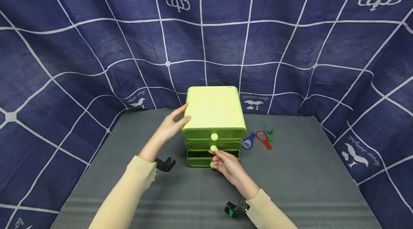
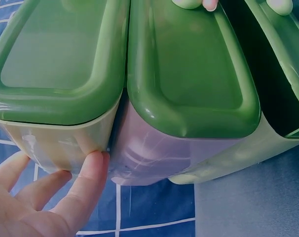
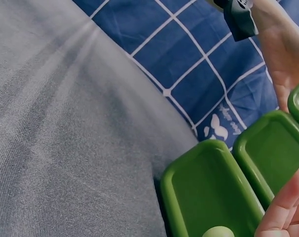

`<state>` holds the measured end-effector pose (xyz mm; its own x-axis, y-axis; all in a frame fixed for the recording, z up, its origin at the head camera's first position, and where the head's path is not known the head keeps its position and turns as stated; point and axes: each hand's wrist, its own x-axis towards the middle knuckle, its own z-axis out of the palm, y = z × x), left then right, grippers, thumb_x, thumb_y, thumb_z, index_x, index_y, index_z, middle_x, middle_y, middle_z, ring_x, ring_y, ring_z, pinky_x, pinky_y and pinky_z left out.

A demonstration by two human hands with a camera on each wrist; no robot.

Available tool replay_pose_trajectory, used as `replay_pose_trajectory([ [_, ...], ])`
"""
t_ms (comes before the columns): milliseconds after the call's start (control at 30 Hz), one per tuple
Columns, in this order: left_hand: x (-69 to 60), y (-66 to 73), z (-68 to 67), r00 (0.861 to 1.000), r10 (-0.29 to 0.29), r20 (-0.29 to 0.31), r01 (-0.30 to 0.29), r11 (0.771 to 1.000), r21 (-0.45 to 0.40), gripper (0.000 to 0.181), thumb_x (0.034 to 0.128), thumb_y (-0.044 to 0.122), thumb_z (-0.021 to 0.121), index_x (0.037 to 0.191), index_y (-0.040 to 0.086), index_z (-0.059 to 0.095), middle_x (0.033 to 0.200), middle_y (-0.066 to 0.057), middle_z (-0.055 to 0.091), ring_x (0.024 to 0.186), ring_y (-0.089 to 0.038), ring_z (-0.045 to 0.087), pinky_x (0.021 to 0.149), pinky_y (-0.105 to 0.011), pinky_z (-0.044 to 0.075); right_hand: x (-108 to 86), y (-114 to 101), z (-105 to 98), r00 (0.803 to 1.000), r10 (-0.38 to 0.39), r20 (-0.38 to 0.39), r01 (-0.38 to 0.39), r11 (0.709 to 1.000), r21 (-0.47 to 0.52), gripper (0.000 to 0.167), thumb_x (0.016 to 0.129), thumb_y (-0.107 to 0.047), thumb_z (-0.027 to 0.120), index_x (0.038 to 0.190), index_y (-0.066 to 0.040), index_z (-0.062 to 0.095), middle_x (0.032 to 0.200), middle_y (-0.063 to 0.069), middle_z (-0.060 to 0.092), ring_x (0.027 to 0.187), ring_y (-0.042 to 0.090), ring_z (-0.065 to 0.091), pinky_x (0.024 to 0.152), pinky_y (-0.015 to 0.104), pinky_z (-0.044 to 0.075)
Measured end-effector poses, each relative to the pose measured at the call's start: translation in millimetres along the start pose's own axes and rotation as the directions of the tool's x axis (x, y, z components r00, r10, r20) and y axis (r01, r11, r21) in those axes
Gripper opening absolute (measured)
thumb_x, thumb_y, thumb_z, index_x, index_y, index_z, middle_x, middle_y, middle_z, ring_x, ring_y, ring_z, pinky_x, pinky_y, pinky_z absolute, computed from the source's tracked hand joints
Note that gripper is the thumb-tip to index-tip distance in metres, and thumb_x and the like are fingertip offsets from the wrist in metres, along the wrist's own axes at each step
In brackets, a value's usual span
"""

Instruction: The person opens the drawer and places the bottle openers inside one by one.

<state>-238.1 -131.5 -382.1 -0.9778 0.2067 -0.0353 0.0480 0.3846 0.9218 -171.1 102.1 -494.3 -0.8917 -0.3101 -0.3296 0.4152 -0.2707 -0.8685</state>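
A small green drawer cabinet (image 1: 214,107) with a pale lime top and three stacked drawers stands on the table. My left hand (image 1: 170,125) rests with spread fingers against the cabinet's left side, near the top drawer (image 2: 56,54). With thumb and finger, my right hand (image 1: 228,167) pinches the round knob (image 1: 213,148) of the middle drawer (image 2: 199,64). The bottom drawer (image 1: 196,162) is pulled partly out, showing a dark gap above its front. The top drawer looks closed. In the right wrist view, the right hand's grip on the knob is out of frame.
Right of the cabinet lie a blue-handled tool (image 1: 248,142), a red one (image 1: 264,140) and a green one (image 1: 269,134), each with a rounded end. A grey cloth (image 1: 306,171) covers the table. Behind hangs a blue curtain (image 1: 226,42) with white lines.
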Motion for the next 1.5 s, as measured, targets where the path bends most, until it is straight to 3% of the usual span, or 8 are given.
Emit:
replay_pose_trajectory([
  [233, -1.6, 0.6, 0.0, 1.000, -0.003, -0.001, 0.003, 1.000, 0.009, 0.064, 0.0995, 0.040, 0.058, 0.156, 0.029, 0.029, 0.161, -0.007, 0.031, 0.143, -0.025, 0.039, 0.099, -0.044, 0.050, -7.4, 5, -3, 1.000, -0.020, 0.022, 0.022, 0.993, -0.116, 0.060, 0.102, -0.042, 0.052, 0.140, 0.004, 0.050, 0.079, -0.005, 0.059, 0.072, 0.007, 0.056, 0.068, 0.020, 0.050],
  [400, -2.0, 0.8, 0.2, 1.000, -0.006, -0.005, 0.006, 1.000, 0.003, 0.064, 0.0995, 0.039, 0.058, 0.156, 0.028, 0.030, 0.161, -0.007, 0.031, 0.142, -0.025, 0.039, 0.101, -0.045, 0.049, -15.7, 18, -8, 0.997, 0.023, 0.077, -0.012, 0.988, -0.152, 0.060, 0.100, -0.046, 0.053, 0.135, 0.003, 0.055, 0.079, -0.007, 0.062, 0.070, 0.005, 0.059, 0.068, 0.019, 0.052],
  [667, -1.8, 1.1, 0.9, 1.000, 0.003, -0.006, -0.003, 1.000, 0.004, 0.064, 0.0996, 0.037, 0.058, 0.156, 0.028, 0.030, 0.161, -0.007, 0.031, 0.145, -0.024, 0.035, 0.101, -0.046, 0.049, -12.5, 44, -21, 0.985, 0.151, 0.088, -0.138, 0.980, -0.142, 0.064, 0.100, -0.049, 0.052, 0.130, 0.007, 0.057, 0.075, -0.009, 0.065, 0.066, 0.001, 0.060, 0.065, 0.019, 0.053],
  [767, -1.8, 0.9, 1.0, 1.000, 0.003, -0.007, -0.003, 1.000, -0.001, 0.063, 0.0995, 0.037, 0.059, 0.156, 0.028, 0.031, 0.160, -0.007, 0.032, 0.145, -0.024, 0.034, 0.101, -0.046, 0.049, -9.1, 49, -23, 0.988, 0.146, 0.054, -0.139, 0.984, -0.115, 0.064, 0.099, -0.049, 0.053, 0.130, 0.007, 0.055, 0.076, -0.008, 0.066, 0.067, 0.001, 0.060, 0.066, 0.018, 0.053],
  [1033, 0.0, -1.2, 0.0, 1.000, 0.018, -0.006, -0.018, 1.000, -0.003, 0.063, 0.1005, 0.036, 0.057, 0.156, 0.024, 0.030, 0.161, -0.010, 0.031, 0.141, -0.027, 0.040, 0.097, -0.040, 0.051, -2.0, 51, -20, 0.995, 0.100, -0.028, -0.102, 0.991, -0.083, 0.048, 0.100, -0.043, 0.055, 0.116, 0.003, 0.057, 0.078, -0.006, 0.064, 0.068, 0.003, 0.060, 0.067, 0.018, 0.053],
  [1300, -1.0, -1.2, 0.3, 1.000, 0.006, -0.006, -0.006, 1.000, -0.010, 0.063, 0.1004, 0.037, 0.057, 0.156, 0.026, 0.030, 0.161, -0.009, 0.030, 0.142, -0.026, 0.039, 0.098, -0.042, 0.050, -6.9, 49, -20, 0.993, 0.115, -0.024, -0.116, 0.989, -0.096, 0.048, 0.101, -0.041, 0.055, 0.115, 0.005, 0.057, 0.078, -0.005, 0.062, 0.068, 0.004, 0.058, 0.067, 0.018, 0.053],
  [1500, 0.3, -1.1, -0.2, 1.000, 0.019, -0.008, -0.019, 1.000, -0.002, 0.063, 0.1006, 0.036, 0.057, 0.156, 0.025, 0.030, 0.161, -0.010, 0.030, 0.144, -0.027, 0.036, 0.101, -0.043, 0.048, -24.8, 52, -18, 0.987, 0.156, 0.028, -0.154, 0.985, -0.075, 0.045, 0.100, -0.040, 0.057, 0.115, 0.002, 0.058, 0.076, -0.005, 0.062, 0.068, 0.004, 0.058, 0.068, 0.018, 0.052],
])
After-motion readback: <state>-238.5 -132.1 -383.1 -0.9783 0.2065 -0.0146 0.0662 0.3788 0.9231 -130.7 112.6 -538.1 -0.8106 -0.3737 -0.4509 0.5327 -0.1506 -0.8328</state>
